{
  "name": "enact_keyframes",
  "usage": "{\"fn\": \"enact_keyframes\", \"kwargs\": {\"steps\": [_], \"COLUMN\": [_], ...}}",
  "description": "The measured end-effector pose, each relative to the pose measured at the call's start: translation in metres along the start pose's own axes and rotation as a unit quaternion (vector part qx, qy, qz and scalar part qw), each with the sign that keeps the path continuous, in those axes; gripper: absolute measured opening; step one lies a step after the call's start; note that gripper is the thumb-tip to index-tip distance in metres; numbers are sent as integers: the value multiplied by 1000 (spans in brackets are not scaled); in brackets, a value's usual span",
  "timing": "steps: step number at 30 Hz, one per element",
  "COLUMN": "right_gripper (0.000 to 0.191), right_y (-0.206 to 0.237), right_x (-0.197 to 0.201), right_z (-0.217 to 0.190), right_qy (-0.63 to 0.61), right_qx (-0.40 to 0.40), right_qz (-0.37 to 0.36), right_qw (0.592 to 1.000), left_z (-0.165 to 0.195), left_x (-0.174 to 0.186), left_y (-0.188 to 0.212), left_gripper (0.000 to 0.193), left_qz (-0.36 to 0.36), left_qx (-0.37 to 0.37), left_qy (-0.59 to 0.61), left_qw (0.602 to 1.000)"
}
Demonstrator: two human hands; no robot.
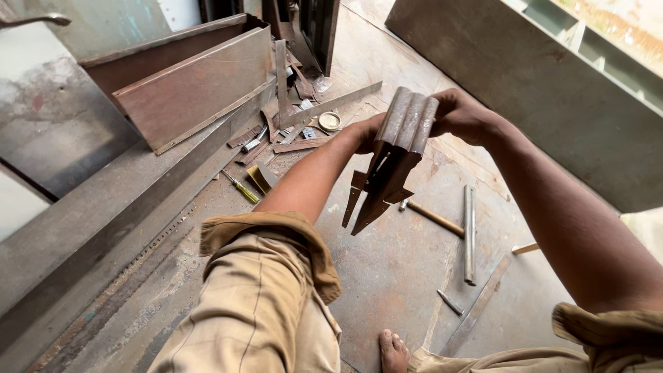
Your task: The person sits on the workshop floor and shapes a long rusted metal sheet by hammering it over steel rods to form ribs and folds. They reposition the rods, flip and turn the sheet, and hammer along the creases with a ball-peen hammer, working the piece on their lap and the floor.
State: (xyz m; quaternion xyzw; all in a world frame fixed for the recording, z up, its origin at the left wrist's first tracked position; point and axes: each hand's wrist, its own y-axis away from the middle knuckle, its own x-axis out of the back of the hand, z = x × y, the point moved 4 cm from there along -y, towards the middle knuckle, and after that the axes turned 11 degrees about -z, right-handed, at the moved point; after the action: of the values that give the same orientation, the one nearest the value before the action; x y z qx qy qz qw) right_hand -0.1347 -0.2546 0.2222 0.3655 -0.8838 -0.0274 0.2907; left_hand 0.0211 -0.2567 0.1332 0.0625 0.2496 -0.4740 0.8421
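- Bare foot (394,351), bottom edge, on rusty floor (394,269).
- Left hand (362,132), right hand (459,114): both clasp a bundle of rusty metal strips (395,155), raised above the floor, pointed ends down.
- Hammer (431,216), steel rod (469,235): lying beneath.
- Screwdriver (241,186): left, near scrap.

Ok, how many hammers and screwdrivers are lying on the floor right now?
2 tools. The screwdriver, yellow-handled, lies on the floor left of the left hand's forearm. The hammer, wooden-handled, lies below the metal pieces both hands hold. Others may be hidden among the scrap.
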Motion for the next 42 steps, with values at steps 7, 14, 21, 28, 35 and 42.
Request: {"fn": "enact_keyframes", "kwargs": {"steps": [7, 14, 21, 28, 35, 42], "right_gripper": [27, 27, 18, 16, 25, 4], "right_y": [19, 13, -9, 17, 45, 51], "right_x": [7, 6, -9, 5, 6, -84], "right_z": [42, 28, 31, 60, 128, 228], "right_qy": [-54, 26, -137, -309, -347, -120], "right_qx": [51, 117, 174, 187, 40, -194], "right_qz": [31, 2, -13, 19, -134, -179], "right_qw": [997, 993, 975, 932, 927, 957], "left_z": [12, 11, -1, 9, -46, -208], "left_x": [-26, -9, 3, -21, -59, -91], "left_y": [16, 38, 38, 33, 29, 61], "left_gripper": [44, 59, 69, 63, 52, 17], "left_qz": [126, 102, 125, 91, 122, -18], "left_qx": [52, 22, -64, -63, 59, 154], "left_qy": [-183, -167, -187, -405, -620, -717], "left_qw": [974, 980, 972, 908, 773, 680]}}
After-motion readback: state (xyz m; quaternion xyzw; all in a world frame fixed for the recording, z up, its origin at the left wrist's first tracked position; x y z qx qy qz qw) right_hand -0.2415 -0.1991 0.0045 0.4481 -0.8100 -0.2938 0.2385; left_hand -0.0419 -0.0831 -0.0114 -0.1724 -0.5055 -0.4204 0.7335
